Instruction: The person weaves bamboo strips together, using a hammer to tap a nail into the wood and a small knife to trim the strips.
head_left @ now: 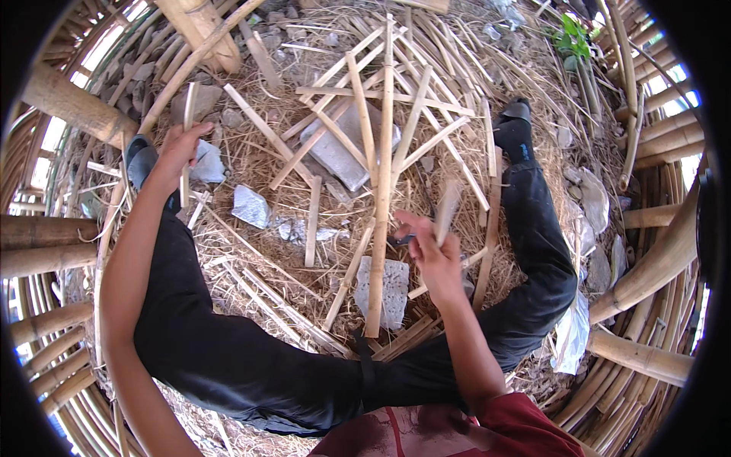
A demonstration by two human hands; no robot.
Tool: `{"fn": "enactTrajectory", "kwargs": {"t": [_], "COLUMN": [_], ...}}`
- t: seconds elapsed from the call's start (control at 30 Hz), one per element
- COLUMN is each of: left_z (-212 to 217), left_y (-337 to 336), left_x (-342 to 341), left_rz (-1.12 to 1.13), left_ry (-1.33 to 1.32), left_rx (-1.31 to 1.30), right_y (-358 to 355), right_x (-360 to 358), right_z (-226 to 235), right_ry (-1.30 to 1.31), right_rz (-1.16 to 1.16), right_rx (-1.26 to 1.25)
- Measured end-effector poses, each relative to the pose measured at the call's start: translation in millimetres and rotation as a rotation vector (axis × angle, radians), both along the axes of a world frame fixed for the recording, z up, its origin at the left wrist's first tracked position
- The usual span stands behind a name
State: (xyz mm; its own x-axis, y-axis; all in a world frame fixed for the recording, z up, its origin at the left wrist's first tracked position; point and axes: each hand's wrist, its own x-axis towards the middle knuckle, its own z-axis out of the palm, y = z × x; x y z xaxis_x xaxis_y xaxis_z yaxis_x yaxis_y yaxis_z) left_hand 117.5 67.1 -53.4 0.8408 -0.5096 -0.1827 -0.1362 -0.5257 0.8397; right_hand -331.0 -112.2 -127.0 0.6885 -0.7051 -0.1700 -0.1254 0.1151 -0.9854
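Observation:
My left hand (181, 146) reaches far out at the left, its fingers closed round a short bamboo strip (189, 107) that stands nearly upright. Nearer the middle, my right hand (432, 247) has its fingers partly bent. From it rises a pale, flat piece (448, 209), smeared by motion; its kind is unclear. Just left of that hand, a long bamboo strip (384, 152) runs from far to near. Its near end crosses a rough grey stone block (392, 293). Beyond lies a grey slab (339, 156) with several strips across it.
My outstretched legs, in dark trousers (244, 350), frame the straw-strewn ground. A bluish stone (209, 162) and a pale stone (250, 207) lie near my left foot. Thick bamboo poles (80, 103) and slatted walls rise at both sides. A green plant (572, 42) grows far right.

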Motion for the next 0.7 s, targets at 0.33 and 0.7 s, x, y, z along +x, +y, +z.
{"fn": "enactTrajectory", "kwargs": {"t": [0.33,0.7], "left_z": [-9,-24], "left_y": [-2,-19], "left_x": [5,-13], "left_rz": [-0.063,-0.088], "left_ry": [-0.003,0.014], "left_rx": [0.1,0.186], "right_y": [35,38], "right_x": [68,121], "right_z": [-76,-75], "right_ry": [0.476,0.66], "right_rz": [-0.003,0.371], "right_rx": [-0.198,-0.328]}}
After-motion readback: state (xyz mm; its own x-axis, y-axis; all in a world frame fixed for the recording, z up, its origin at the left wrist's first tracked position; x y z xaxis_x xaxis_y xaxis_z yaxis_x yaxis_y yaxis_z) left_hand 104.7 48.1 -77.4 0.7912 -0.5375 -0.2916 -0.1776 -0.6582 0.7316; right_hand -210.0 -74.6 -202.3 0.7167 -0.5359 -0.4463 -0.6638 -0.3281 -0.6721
